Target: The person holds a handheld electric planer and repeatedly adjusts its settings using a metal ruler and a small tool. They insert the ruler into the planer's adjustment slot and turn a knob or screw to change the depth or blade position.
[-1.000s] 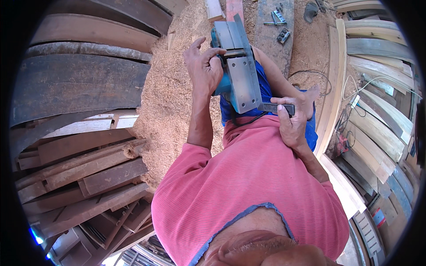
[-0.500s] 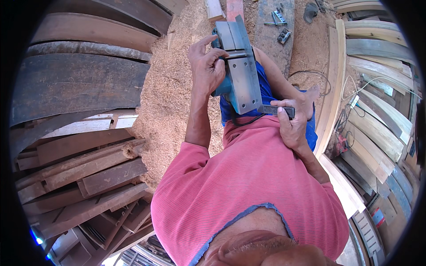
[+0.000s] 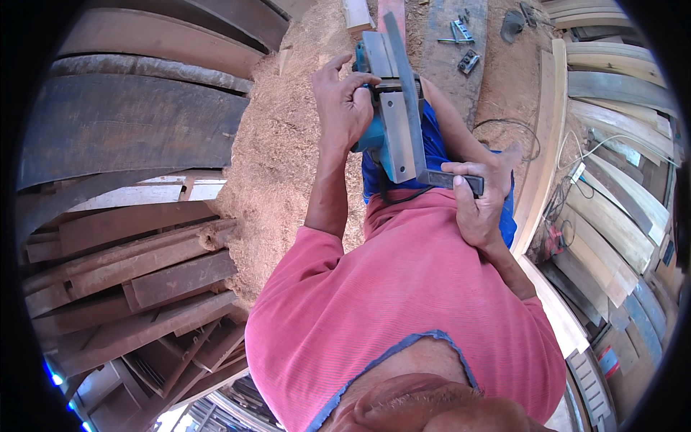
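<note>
An electric hand planer (image 3: 397, 137) with a teal body rests on my lap, its metal sole turned up. My left hand (image 3: 344, 102) is curled at its left side, with the thumb and a finger by the cutter slot (image 3: 389, 85) midway along the sole. In my right hand (image 3: 481, 196) is the dark handle of a try square (image 3: 453, 180), gripped between thumb and fingers. Its long steel blade runs lengthwise over the sole and reaches past the planer's far end. Whether the blade's whole edge touches the sole, I cannot tell.
Wood shavings cover the floor (image 3: 277, 144). A board (image 3: 450, 79) ahead carries a small metal block (image 3: 468, 62) and blue-and-silver tools (image 3: 461, 32). Dark planks (image 3: 129, 129) are stacked at left, paler boards (image 3: 612, 194) at right. A cable (image 3: 536, 137) loops near my foot.
The try square's blade has shifted from near the sole's right edge to stand over the sole. The planer and both hands have moved slightly right in view.
</note>
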Motion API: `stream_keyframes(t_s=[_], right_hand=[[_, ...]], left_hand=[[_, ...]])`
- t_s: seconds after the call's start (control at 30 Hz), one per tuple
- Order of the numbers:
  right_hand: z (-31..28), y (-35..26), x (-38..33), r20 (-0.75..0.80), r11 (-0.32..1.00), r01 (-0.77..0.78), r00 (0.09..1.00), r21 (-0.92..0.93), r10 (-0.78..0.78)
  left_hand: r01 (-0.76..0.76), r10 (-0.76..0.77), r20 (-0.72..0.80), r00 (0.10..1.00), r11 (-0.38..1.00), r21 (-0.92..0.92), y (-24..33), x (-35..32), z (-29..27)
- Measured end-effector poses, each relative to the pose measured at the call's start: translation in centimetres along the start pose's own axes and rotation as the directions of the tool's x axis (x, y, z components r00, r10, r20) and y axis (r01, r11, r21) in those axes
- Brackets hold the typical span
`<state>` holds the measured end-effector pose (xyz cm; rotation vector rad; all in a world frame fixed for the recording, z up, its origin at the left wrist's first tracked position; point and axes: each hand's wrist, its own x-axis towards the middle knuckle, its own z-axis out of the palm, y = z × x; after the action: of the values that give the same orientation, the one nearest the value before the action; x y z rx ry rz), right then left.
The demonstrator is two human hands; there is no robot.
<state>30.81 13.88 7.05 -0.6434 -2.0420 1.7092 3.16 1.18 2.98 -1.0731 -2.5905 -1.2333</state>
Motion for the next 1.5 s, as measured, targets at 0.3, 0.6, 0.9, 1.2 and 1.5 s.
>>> stream_keyframes(t_s=[0.3, 0.6, 0.9, 1.2, 1.5], right_hand=[[1.2, -0.6, -0.1, 0.083, 0.999, 0.029, 0.996, -0.024, -0.027], [1.7, -0.7, -0.5, 0.083, 0.999, 0.03, 0.996, -0.021, -0.028], [1.8, -0.7, -0.7, 0.093, 0.999, 0.039, 0.995, -0.025, -0.036], [1.6, -1.0, -0.7, 0.096, 0.996, 0.035, 0.995, -0.084, -0.027], [-3.9, 1.3, 3.2, -0.253, 0.966, 0.119, 0.951, -0.231, -0.178]], left_hand=[[0.015, -0.018, -0.057, 0.998, 0.998, -0.053, 0.1, 0.0, 0.4], [-0.076, 0.069, -0.066, 0.995, 0.99, -0.116, -0.5, 0.1, 0.4], [-0.163, 0.162, -0.023, 0.987, 0.985, -0.059, -0.7, 0.3, 0.0], [-0.046, 0.045, -0.061, 0.997, 0.999, -0.017, -0.3, 0.0, 0.4], [0.405, -0.366, 0.177, 0.914, 0.854, -0.325, -3.0, -4.1, -0.5]])
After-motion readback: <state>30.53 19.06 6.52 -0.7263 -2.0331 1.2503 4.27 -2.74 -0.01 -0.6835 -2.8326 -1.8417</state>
